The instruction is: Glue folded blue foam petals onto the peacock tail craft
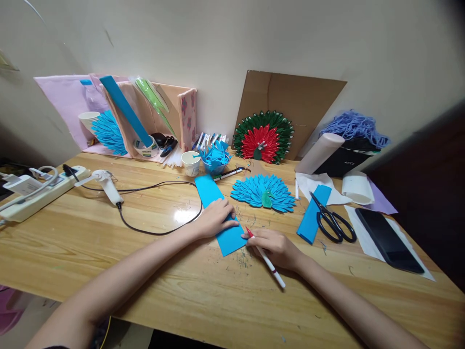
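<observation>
A long blue strip of craft paper or foam (232,245) lies slanted on the table in front of me. My left hand (217,217) is laid over its middle, fingers bent, holding it down against the tabletop. At the strip's right edge, my right hand (274,246) is closed around a white marker with a red tip (271,269). The tip points up and away, and the thumb and forefinger are by the strip's edge. Just beyond the hands sits a blue feathered peacock shape with a green body (264,194).
Scissors (334,225) lie partly on a folded blue piece (313,213), left of a phone (390,240). A glue gun (109,186) with a trailing cord is at left. Behind are a paper cup (191,164), blue scraps (216,157) and a red-green peacock (263,138) against cardboard.
</observation>
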